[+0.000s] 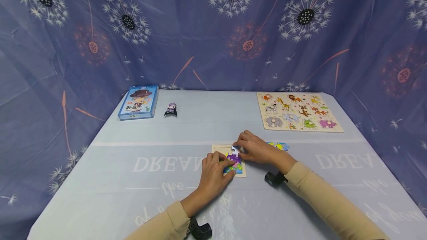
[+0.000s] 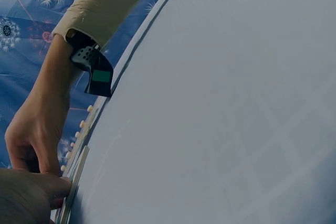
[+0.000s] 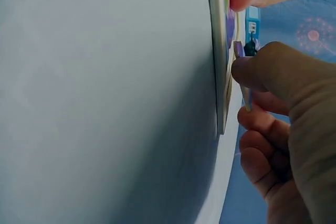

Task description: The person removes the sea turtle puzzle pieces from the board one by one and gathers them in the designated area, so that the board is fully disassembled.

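- The blue box [image 1: 138, 102] and a small figurine [image 1: 171, 110] are sitting well beyond the left hand, out of the working area.
- The left hand [image 1: 213, 171] is pressing straight fingertips on the small puzzle tray [image 1: 219, 149], seemingly steadying it on the surface [image 1: 133, 158].
- The right hand [image 1: 255, 148] is pinching a puzzle piece [image 1: 235, 151] over the tray's far edge, angling it as if to seat it.
- Loose pieces [image 1: 279, 146] are lying just past the right hand, within reach; the animal board [image 1: 298, 111] is resting farther beyond.

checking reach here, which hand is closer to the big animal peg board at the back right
Right. The right hand rests at the small puzzle tray, on the side toward the animal peg board; the left hand presses the tray's near-left part, farther away.
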`<state>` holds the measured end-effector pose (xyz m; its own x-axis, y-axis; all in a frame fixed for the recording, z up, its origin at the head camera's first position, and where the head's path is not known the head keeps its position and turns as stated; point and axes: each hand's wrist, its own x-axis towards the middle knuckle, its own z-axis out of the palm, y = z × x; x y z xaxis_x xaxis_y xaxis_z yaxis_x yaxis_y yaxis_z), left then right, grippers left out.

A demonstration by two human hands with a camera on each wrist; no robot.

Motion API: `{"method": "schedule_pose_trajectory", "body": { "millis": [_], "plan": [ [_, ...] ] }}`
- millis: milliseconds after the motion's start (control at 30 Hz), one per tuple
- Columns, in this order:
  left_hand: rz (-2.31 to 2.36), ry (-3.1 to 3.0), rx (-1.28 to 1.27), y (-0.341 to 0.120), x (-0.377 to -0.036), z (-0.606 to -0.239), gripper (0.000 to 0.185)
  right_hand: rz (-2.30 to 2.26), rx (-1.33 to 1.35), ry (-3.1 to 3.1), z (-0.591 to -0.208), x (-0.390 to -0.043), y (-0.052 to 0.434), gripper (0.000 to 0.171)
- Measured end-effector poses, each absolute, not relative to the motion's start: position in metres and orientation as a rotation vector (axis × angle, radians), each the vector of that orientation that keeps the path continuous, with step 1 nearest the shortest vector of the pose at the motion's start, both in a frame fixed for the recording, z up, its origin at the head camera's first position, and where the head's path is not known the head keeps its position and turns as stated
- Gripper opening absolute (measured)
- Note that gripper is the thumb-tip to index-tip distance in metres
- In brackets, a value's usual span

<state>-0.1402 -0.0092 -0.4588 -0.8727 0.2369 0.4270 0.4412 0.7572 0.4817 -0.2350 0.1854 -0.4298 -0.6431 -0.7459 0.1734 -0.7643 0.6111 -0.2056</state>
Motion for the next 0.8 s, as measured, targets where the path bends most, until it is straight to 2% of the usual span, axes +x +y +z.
{"method": "schedule_pose_trajectory", "body": {
  "millis": [233, 533, 800],
  "plan": [
    [-0.866, -2.598, -0.525, -0.009, -0.141, -0.460, 0.026, 0.599, 1.134, -2.690, -0.422, -0.230, 0.207, 0.032],
    [-0.860, -2.580, -0.519, -0.010, -0.143, -0.460, 0.026, 0.678, 0.862, -2.663, -0.405, -0.217, 0.294, 0.032],
    [-0.886, -2.593, -0.528, -0.009, -0.141, -0.460, 0.026, 0.540, 0.785, -2.809, -0.419, -0.216, 0.357, 0.029]
  ]
}}
